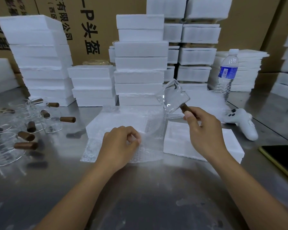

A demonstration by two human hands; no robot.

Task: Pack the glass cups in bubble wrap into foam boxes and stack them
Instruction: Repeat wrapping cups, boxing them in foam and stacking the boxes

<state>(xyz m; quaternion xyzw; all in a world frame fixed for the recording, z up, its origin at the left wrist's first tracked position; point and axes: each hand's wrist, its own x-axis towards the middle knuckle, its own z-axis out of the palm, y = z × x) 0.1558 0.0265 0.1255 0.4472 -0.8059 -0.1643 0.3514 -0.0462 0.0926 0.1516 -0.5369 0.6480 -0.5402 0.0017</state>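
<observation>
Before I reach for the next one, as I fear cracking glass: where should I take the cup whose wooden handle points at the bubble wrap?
Take the wooden handle, coming from the right. It lies level and sticks out clear of the other glass cups, whereas its clear body sits close among them.

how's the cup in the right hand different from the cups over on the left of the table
The held cup is up in the air and tilted, gripped by its brown handle in the right hand; the cups on the left rest on the table, untouched. The held cup is alone; the cups on the left crowd together. Shared: clear glass, brown handles; none is in the bubble wrap that the left hand pinches.
</observation>
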